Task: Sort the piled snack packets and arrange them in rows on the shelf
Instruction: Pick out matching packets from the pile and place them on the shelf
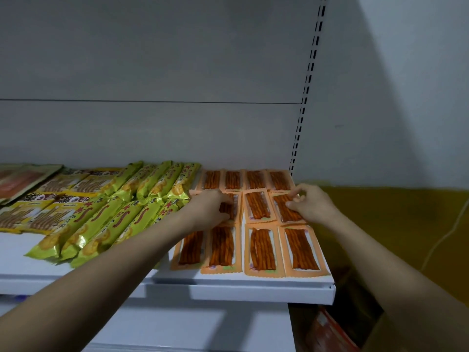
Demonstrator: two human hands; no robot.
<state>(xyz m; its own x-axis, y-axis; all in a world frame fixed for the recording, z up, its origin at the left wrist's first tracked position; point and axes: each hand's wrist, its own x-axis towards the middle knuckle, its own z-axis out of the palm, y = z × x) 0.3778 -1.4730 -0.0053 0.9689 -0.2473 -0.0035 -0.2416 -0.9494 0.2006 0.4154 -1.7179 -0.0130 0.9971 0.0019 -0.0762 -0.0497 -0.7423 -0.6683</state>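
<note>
Shelf (253, 280): both hands (313, 203) touching orange packets (258, 205).

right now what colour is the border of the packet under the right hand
Pale orange border on the packet, around dark red-brown strips; head view.

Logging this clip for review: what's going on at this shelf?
A person is laying orange spicy-strip packets in rows on the right end of the white shelf. The left hand rests on a middle-row packet; the right hand pinches the rightmost middle-row packet. Green biscuit packs lie in rows to the left.
</note>
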